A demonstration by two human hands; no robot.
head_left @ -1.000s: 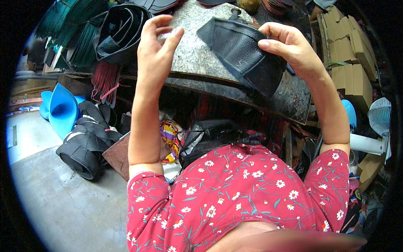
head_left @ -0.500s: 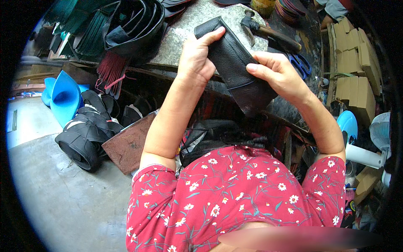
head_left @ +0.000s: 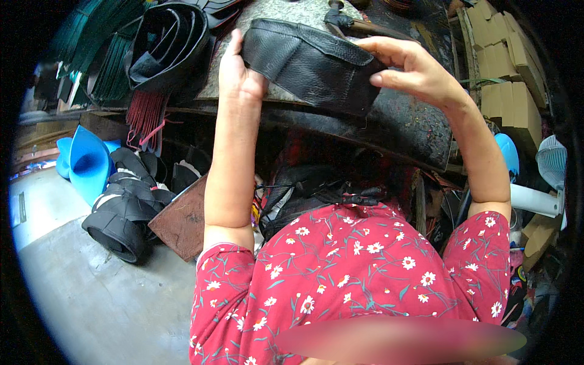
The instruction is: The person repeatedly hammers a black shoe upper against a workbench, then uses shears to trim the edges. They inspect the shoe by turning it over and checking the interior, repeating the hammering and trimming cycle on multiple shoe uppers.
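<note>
A stitched black leather piece (head_left: 310, 64) is spread between my hands above the worktable, its folded edge uppermost. My left hand (head_left: 241, 76) supports its left end, thumb raised beside the edge and fingers hidden behind the leather. At the other end, my right hand (head_left: 413, 70) grips the corner between thumb and fingers. Just beyond the leather lies a hammer (head_left: 338, 19) with a wooden handle, partly covered by my right hand.
A pale stone slab (head_left: 277, 10) lies on the dark worktable (head_left: 413, 125). Rolled black material (head_left: 167, 48) and red strips (head_left: 145, 118) are at left. Below them are blue foam sheets (head_left: 90, 164) and black shoe parts (head_left: 121, 219). Cardboard boxes (head_left: 511, 109) and a fan (head_left: 552, 161) stand right.
The leather piece has turned from steeply slanted to nearly level and shows a wider face. My left hand has shifted left, its thumb off the top surface; my right hand has moved up.
</note>
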